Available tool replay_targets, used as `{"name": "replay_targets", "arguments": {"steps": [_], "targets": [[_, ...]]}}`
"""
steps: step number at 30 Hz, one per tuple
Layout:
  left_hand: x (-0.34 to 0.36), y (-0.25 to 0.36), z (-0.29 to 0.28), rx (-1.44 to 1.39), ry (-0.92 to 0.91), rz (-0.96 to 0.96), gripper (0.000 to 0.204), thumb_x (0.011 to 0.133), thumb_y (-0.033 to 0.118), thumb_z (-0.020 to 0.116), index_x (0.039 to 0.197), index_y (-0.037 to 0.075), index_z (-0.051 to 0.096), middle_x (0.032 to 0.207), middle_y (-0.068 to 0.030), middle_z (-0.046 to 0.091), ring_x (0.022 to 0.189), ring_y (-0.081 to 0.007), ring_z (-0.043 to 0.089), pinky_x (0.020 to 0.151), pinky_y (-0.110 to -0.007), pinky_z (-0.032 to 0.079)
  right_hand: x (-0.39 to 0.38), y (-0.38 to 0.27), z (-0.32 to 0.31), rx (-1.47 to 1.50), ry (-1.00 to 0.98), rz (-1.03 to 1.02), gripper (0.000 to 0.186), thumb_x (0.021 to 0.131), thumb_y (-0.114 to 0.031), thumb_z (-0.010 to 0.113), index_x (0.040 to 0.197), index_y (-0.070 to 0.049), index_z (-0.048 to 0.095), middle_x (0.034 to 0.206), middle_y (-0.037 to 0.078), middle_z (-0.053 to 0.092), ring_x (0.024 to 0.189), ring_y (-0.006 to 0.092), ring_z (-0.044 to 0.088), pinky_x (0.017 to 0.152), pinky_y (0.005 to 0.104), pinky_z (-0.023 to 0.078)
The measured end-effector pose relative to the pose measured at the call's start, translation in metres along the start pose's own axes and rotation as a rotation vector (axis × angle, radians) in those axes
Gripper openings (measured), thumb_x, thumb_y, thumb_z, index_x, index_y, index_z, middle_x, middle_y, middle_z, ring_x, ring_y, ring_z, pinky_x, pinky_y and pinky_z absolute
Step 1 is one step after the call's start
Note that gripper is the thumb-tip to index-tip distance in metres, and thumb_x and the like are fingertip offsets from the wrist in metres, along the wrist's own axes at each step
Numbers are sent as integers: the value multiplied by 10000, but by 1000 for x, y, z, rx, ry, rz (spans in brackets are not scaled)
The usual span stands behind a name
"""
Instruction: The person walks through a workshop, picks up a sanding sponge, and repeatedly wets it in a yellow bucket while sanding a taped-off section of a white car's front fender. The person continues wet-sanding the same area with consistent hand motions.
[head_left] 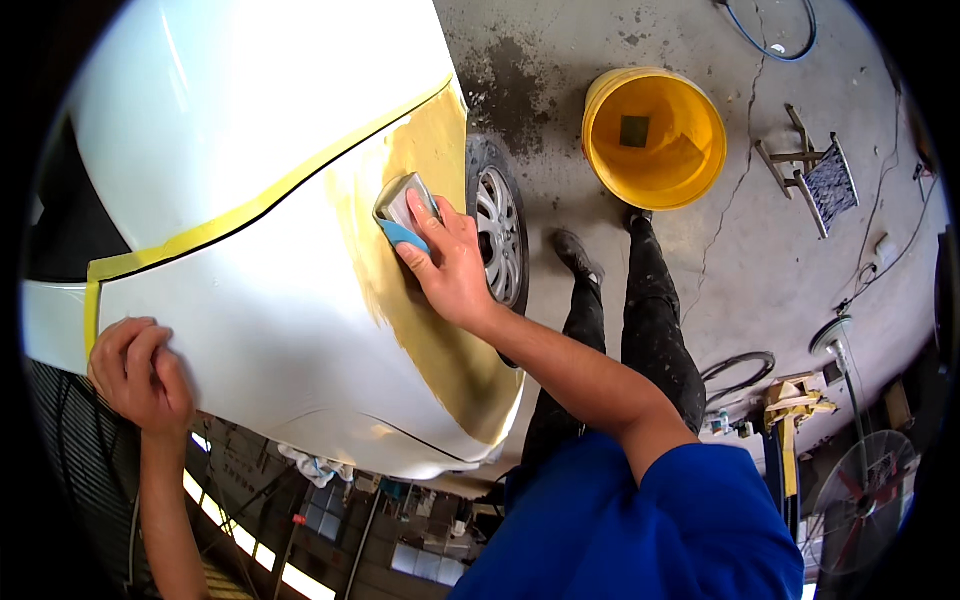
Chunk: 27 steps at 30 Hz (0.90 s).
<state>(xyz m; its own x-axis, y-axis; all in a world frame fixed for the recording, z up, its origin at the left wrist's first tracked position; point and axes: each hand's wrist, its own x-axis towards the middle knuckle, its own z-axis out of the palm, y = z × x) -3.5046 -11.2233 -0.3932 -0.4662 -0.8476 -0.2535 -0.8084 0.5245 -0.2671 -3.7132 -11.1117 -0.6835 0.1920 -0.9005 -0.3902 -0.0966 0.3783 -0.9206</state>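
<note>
My right hand (440, 250) grips a sanding block (400, 205) with a blue sheet, pressed on the yellowish filler patch (440, 380) on a white car body (230, 310). My left hand (140, 370) rests on the white panel at left, its fingers loosely curled beside a strip of yellow masking tape (93, 300), holding nothing. More tape (270, 195) runs along the panel seam above. A silver wheel (495, 225) shows past the filler, partly behind my right arm.
A yellow bucket (690, 130) with a dark square inside stands by my feet. A folding stool (815, 180), hoses (740, 370), cables, a yellow-and-black stand (790, 420) and a large fan (865, 500) are on the right. Roof beams and lights show along the bottom rim.
</note>
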Motion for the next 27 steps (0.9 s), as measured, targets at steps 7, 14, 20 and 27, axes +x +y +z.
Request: {"name": "replay_targets", "arguments": {"steps": [7, 14, 20, 27], "targets": [[0, -1, 16, -57, 75, -11, 131, 764, -15, 525, 837, 43, 616, 931, -82, 630, 892, -248, 573, 827, -349, 417, 73, 35, -5, 120, 117, 146, 546, 825, -275, 649, 1303, -38, 530, 1005, 224, 593, 901, 336, 561, 844, 397, 439], [0, 1, 5, -66, 93, -14, 117, 759, -13, 528, 825, 37, 610, 917, -86, 635, 874, -246, 574, 826, -346, 416, 75, 23, -4, 130, 87, 157, 577, 837, -250, 654, 1343, -33, 479, 1134, 189, 632, 905, 218, 625, 847, 269, 472], [-10, 2, 2, -25, 58, -20, 112, 760, -21, 526, 818, 34, 604, 905, -85, 635, 872, -251, 571, 827, -346, 415, -8, -9, 13, -122, 132, -19, 533, 851, -243, 609, 1331, -36, 507, 1237, 227, 554, 1106, 326, 533, 985, 396, 396], [5, 1, 13, -83, 87, -15, 122, 755, -19, 529, 822, 37, 615, 912, -87, 633, 879, -249, 575, 832, -350, 416, 97, 66, -9, 204, 164, 494, 567, 849, -345, 591, 1368, -141, 488, 1226, 211, 571, 1179, 378, 462, 1026, 428, 351]]}}
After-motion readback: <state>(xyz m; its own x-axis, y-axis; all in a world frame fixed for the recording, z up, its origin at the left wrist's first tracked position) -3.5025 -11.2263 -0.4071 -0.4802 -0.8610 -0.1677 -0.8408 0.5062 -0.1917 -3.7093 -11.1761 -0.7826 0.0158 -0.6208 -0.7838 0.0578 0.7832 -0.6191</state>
